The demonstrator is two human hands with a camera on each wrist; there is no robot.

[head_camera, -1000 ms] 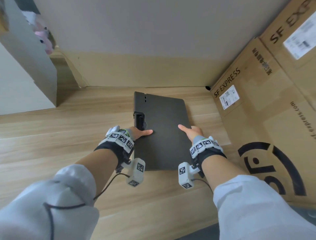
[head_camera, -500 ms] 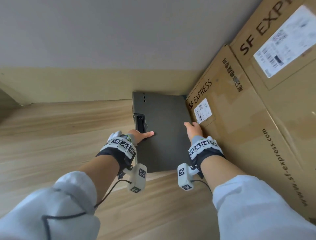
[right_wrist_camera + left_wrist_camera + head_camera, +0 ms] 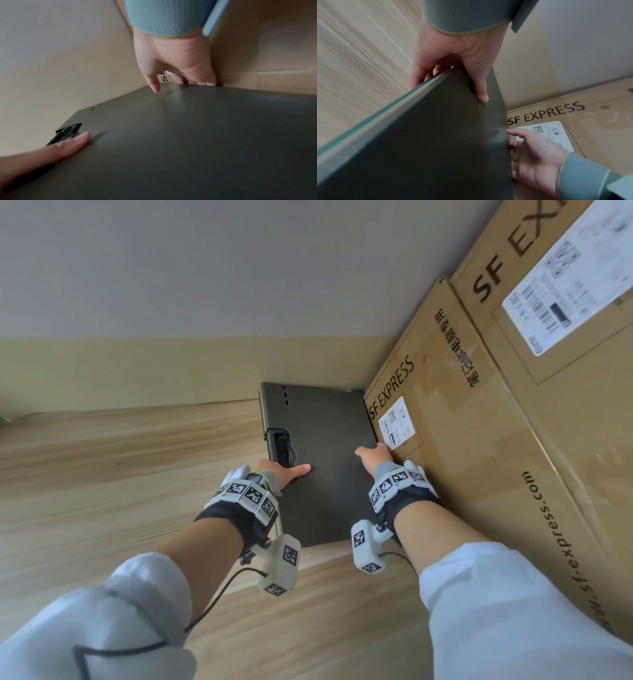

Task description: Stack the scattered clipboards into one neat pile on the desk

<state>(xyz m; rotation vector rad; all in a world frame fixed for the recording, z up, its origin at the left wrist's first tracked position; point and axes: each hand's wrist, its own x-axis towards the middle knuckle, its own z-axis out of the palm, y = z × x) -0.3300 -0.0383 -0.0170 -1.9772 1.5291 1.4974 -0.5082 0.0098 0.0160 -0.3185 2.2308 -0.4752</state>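
Note:
A dark grey clipboard stack (image 3: 325,460) with a black clip (image 3: 281,449) on its left edge is held over the wooden desk (image 3: 120,474), near the back wall. My left hand (image 3: 284,474) grips its left edge, thumb on top beside the clip and fingers curled underneath, as the left wrist view shows (image 3: 453,65). My right hand (image 3: 371,455) grips the right edge, thumb on top and fingers wrapped over the side (image 3: 180,70). A greenish lower edge (image 3: 373,121) shows beneath the top board. The stack's right edge lies against the cardboard box.
Large SF EXPRESS cardboard boxes (image 3: 496,457) stand along the right side, with a white shipping label (image 3: 397,426) right by my right hand. A beige wall (image 3: 171,285) closes the back. The desk stretches away to the left.
Both hands have carried the clipboard stack forward and to the right, until its right edge met the cardboard box. The grips are unchanged.

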